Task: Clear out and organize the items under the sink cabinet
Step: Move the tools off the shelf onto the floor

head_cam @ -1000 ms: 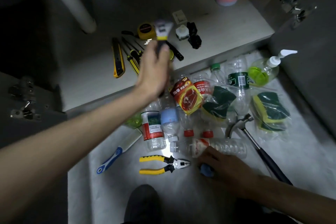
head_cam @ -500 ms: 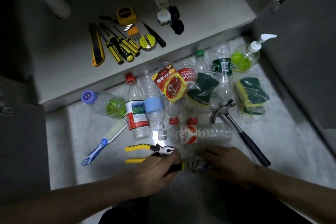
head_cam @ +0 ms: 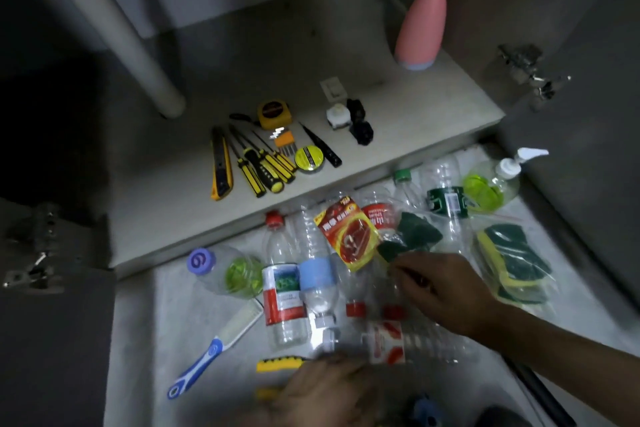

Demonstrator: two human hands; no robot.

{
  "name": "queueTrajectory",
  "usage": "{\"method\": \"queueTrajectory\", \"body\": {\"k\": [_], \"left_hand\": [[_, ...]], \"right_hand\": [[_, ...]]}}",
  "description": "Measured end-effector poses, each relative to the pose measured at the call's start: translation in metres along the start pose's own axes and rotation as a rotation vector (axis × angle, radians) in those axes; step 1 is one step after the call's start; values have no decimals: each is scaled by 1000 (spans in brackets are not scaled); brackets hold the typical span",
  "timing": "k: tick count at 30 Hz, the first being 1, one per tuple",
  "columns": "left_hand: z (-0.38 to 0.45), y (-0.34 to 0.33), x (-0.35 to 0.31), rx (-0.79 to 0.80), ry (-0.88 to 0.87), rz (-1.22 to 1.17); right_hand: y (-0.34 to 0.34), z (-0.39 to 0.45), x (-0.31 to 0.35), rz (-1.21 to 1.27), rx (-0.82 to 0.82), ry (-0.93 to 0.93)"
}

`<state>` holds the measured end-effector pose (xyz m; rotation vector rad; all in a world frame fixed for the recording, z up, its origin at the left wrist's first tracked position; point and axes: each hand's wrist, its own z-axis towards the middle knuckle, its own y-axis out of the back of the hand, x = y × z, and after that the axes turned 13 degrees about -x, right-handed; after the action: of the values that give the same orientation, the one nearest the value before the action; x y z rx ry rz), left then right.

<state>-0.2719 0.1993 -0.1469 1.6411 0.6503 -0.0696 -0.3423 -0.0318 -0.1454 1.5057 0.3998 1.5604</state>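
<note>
Two hands work the floor pile below the pale cabinet shelf (head_cam: 381, 135): the right hand (head_cam: 440, 291) seemingly pinches the bagged dark-green scouring pad (head_cam: 414, 234); the left hand (head_cam: 329, 392) covers yellow-handled pliers (head_cam: 277, 365), its hold blurred. Sorting continues; next, shelve the pad.

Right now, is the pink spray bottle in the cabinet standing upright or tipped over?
Upright. The pink spray bottle stands on its blue base on the cabinet floor, trigger head at the top, away from both hands.

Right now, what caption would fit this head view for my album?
Tools lined up in the cabinet; right hand reaches among bottles, left hand over pliers.
</note>
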Motion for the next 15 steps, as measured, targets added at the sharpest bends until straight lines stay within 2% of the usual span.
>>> {"method": "queueTrajectory", "body": {"k": [1, 2, 4, 5, 7, 9, 10, 12, 15], "left_hand": [[4, 24, -3, -7, -32, -101], [9, 49, 4, -95, 0, -177], [41, 95, 18, -451, 16, -208], [55, 115, 33, -557, 17, -219], [83, 153, 67, -726, 133, -237], [104, 182, 115, -852, 353, -215], [111, 191, 138, -853, 499, -161], [115, 194, 179, -726, 754, -43], [114, 184, 214, -531, 906, -5]], "right_hand": [[-4, 19, 5, 23, -46, -15], [-8, 37, 9, 38, -87, -27], [-15, 76, 19, 57, -143, -70], [-17, 95, 25, 61, -156, -80], [-21, 132, 37, 34, -151, -63], [-25, 166, 51, -18, -138, -20], [-27, 181, 60, -38, -133, -5], [-36, 207, 78, -71, -98, 24], [-61, 232, 105, -172, -5, 55]]}}
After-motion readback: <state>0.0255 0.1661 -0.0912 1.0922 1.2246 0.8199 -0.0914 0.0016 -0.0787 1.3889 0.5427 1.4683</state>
